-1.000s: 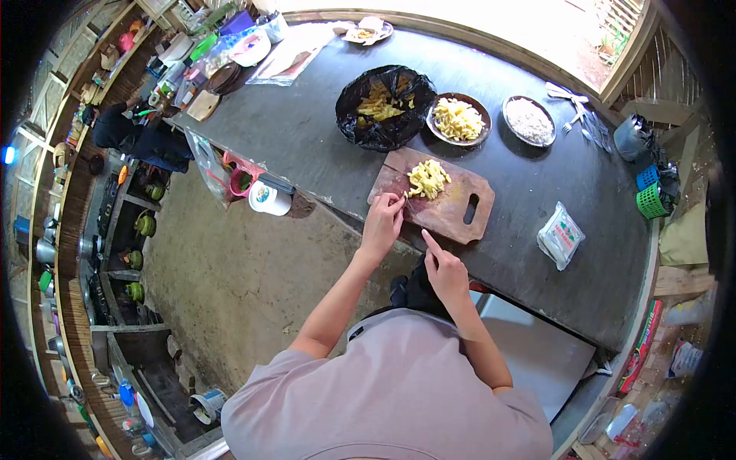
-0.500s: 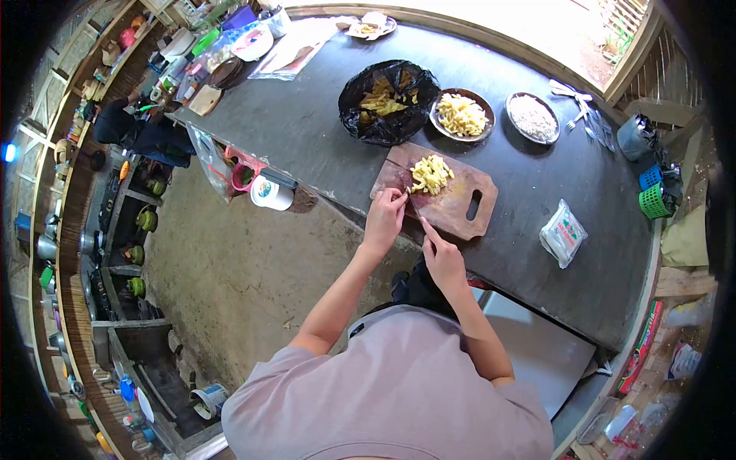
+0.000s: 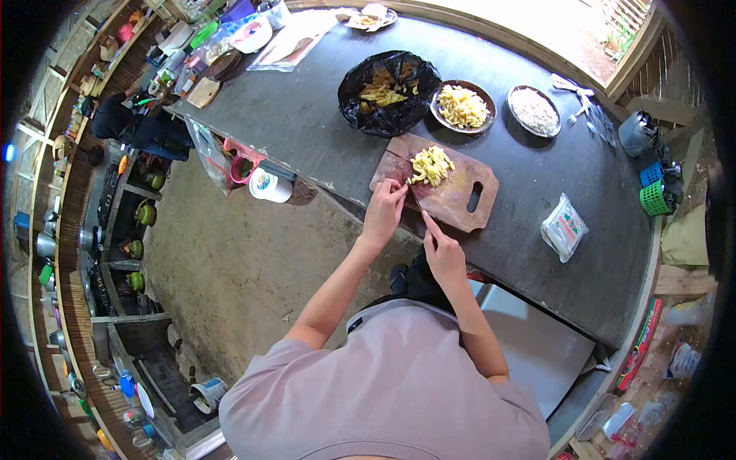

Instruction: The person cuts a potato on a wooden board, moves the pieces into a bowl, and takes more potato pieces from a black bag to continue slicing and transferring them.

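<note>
A wooden cutting board [image 3: 452,207] with a handle slot lies at the near edge of the dark table, bearing a small heap of pale yellow cut pieces [image 3: 432,166]. My right hand [image 3: 444,251] grips a knife [image 3: 415,199], index finger stretched along it; its thin dark blade rests over the board's left part. Just left of the blade, my left hand [image 3: 385,211] is closed, fingertips pinched together on the board. Whatever they hold is too small to make out. Beyond the board stand a bowl of similar yellow pieces [image 3: 462,106] and a black plastic bag [image 3: 353,103] with more yellow bits inside.
A plate of white grains or flour [image 3: 533,112] stands right of the bowl, near white cutlery [image 3: 573,90]. A white packet [image 3: 565,228] lies on the right. Below the table's left edge is a white bucket [image 3: 271,186]. Another person [image 3: 138,126] works at far left.
The view has shifted slightly. Both hands stay at the board in nearly the same pose, the knife still beside the left fingertips.
</note>
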A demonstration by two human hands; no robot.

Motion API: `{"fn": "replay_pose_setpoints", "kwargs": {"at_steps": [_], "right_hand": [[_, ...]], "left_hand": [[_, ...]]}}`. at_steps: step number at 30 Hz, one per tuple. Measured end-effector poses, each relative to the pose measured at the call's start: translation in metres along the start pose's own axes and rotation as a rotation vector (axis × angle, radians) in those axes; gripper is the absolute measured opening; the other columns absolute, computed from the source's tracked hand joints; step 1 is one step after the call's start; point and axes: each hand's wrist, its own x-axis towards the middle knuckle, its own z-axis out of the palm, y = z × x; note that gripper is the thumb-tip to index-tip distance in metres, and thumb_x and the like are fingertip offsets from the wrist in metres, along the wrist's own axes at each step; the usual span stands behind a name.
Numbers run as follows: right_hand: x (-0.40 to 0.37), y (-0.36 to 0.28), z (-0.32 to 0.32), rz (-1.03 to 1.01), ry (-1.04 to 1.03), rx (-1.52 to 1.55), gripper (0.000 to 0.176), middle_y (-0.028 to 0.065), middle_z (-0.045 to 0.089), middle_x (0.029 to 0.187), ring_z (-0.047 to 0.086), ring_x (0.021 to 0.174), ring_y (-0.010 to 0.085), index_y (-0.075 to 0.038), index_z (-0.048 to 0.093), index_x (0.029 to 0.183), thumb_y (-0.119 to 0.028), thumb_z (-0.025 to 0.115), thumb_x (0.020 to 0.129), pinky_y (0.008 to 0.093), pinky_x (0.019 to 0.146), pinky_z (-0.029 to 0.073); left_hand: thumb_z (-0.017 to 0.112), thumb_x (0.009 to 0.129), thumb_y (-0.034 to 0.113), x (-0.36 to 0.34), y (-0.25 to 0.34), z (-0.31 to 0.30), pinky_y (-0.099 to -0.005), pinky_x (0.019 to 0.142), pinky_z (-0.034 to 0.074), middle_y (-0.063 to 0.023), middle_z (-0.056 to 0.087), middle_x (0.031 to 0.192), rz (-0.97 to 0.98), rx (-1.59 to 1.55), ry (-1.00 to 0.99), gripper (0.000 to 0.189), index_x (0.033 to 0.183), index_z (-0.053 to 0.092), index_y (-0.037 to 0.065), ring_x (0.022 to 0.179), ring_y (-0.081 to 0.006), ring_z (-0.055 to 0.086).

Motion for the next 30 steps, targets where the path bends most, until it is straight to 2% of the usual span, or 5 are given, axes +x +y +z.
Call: {"fn": "replay_pose_setpoints", "kwargs": {"at_steps": [4,6,9,30], "right_hand": [[0.003,-0.001,-0.001,0.004,-0.025,-0.028,0.049,0.0274,0.073,0.091,0.073,0.084,0.0443,-0.028,0.059,0.153,-0.020,0.059,0.105,0.0515,0.077,0.059],[-0.005,0.006,-0.002,-0.055,0.028,-0.002,0.048,0.0228,0.074,0.086,0.074,0.078,0.0408,-0.030,0.060,0.152,-0.023,0.058,0.105,0.0529,0.071,0.059],[-0.015,0.009,-0.009,-0.036,0.012,-0.015,0.048,0.0223,0.074,0.086,0.074,0.078,0.0400,-0.031,0.060,0.152,-0.023,0.058,0.105,0.0521,0.071,0.059],[-0.021,0.011,-0.015,-0.130,0.031,-0.106,0.053,0.0184,0.071,0.078,0.072,0.070,0.0372,-0.033,0.058,0.153,-0.021,0.062,0.102,0.0508,0.066,0.060]], "left_hand": [[0.070,0.095,0.001,0.000,0.001,-0.001,-0.0430,0.093,0.052,-0.0141,0.061,0.110,0.025,0.008,0.019,0.024,0.118,0.074,-0.002,0.105,-0.0328,0.061],[0.070,0.095,0.001,0.000,0.001,-0.001,-0.0429,0.092,0.052,-0.0134,0.062,0.109,0.031,-0.016,0.032,0.022,0.117,0.074,-0.003,0.105,-0.0323,0.061],[0.073,0.092,-0.001,-0.002,0.002,-0.001,-0.0433,0.093,0.052,-0.0141,0.064,0.111,-0.013,-0.040,0.028,0.028,0.120,0.075,-0.001,0.107,-0.0339,0.063],[0.074,0.091,-0.001,-0.003,0.001,0.001,-0.0414,0.092,0.052,-0.0120,0.066,0.110,-0.013,-0.037,0.070,0.023,0.113,0.077,-0.001,0.103,-0.0310,0.063]]}}
